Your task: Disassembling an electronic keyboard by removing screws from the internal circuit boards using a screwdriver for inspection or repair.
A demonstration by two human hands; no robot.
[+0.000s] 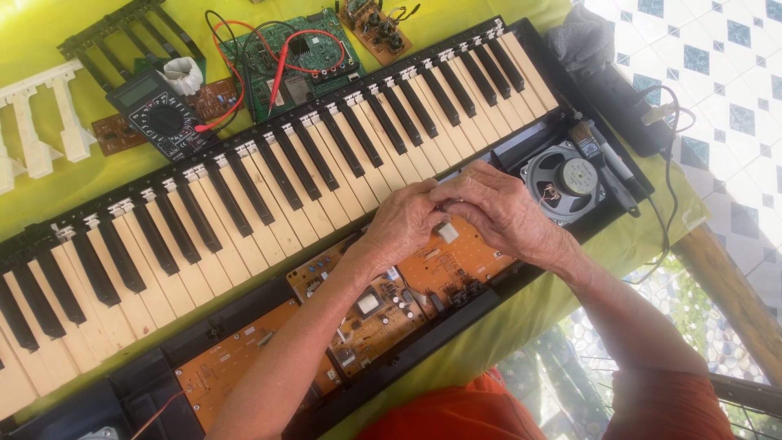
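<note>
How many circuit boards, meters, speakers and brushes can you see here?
Circuit boards: 6
Multimeters: 1
Speakers: 1
Brushes: 1
Total: 9

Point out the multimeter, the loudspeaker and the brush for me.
multimeter [160,116]: head view, on its round dial.
loudspeaker [568,179]: head view, on the metal back of its cone, at the keyboard's right end.
brush [583,135]: head view, on its bristle head, just above the loudspeaker.

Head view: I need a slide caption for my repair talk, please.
Both hands, left hand and right hand, meet over an opened keyboard's circuit boards.
</note>
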